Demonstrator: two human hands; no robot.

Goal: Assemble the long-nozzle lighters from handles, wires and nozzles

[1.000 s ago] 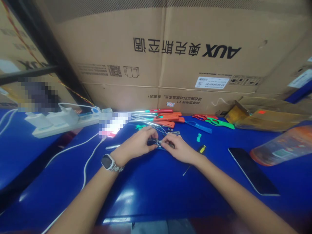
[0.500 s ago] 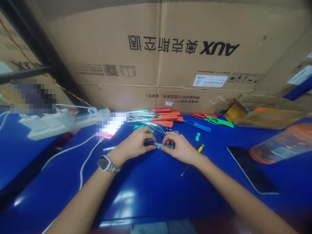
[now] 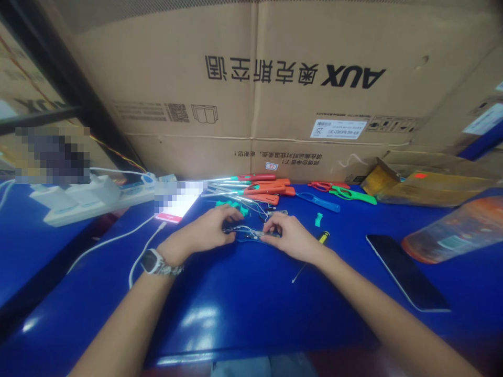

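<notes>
My left hand (image 3: 208, 230), with a watch (image 3: 152, 262) on its wrist, and my right hand (image 3: 288, 235) rest on the blue table (image 3: 243, 303). Both pinch a small part with thin wires (image 3: 251, 233) lying between them; what the part is I cannot make out. The fingers of both hands are curled and closed on it. Just beyond the hands lie several long lighters with red and orange handles (image 3: 267, 189).
A big AUX cardboard box (image 3: 275, 89) walls off the back. At left sit a white power strip (image 3: 78, 201), a lit phone (image 3: 176, 201) and white cables (image 3: 113, 238). A dark phone (image 3: 406, 272), a yellow-handled screwdriver (image 3: 314, 251), green (image 3: 353, 195) and blue (image 3: 318, 202) lighters lie at right.
My left hand has slid a little to the left, drawing the wires out from the part. My right hand has stayed almost still.
</notes>
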